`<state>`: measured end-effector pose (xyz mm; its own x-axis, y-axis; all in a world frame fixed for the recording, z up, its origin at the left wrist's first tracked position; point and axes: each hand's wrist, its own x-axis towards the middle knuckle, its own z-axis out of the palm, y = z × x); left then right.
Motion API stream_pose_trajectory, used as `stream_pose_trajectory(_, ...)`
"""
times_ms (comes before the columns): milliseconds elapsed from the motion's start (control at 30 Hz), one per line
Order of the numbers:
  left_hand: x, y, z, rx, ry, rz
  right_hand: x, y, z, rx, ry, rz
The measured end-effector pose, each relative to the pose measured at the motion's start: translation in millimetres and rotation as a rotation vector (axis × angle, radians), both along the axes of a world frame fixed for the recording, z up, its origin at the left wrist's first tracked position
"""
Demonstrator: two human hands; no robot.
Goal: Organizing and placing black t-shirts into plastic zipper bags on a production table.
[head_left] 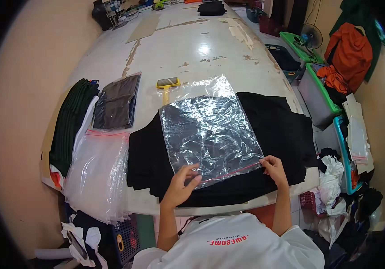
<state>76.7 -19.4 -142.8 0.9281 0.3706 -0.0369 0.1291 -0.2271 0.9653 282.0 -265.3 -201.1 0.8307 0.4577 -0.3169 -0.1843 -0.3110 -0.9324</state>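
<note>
A clear plastic bag (210,134) with a red strip along its near edge lies over a spread black garment (268,116) on the table. At the bag's near right corner, my right hand (274,170) pinches the plastic between thumb and fingers. My left hand (181,184) is at the near left corner, its thumb and fingers apart and bent over the bag's edge. Beyond the bag's far left corner lies a yellow-handled lint roller (167,84). To the left is a stack of clear bags (98,172), overhanging the table's front edge.
A bagged dark garment (117,101) and a pile of folded dark green clothes (70,123) lie at the table's left. Green-rimmed bins (320,92), a blue-rimmed bin (342,157) and a fan (311,36) stand along the right. White cloths (331,184) hang near the right corner.
</note>
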Motion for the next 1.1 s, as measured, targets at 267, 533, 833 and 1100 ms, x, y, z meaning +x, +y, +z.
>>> stream_pose_trajectory(267,-32,-13,-14,-0.183,0.117,-0.290,-36,13,1,0.076,-0.129,-0.138)
stream_pose_trajectory(533,-40,10,-24,-0.153,0.120,-0.337,-68,41,-20,0.085,-0.308,-0.259)
stream_pose_trajectory(833,-37,21,-32,-0.164,0.138,-0.398,-75,43,-29,0.032,-0.416,-0.274)
stream_pose_trajectory(1100,-38,26,-32,-0.170,0.120,-0.439,-71,44,-32,0.034,-0.379,-0.291)
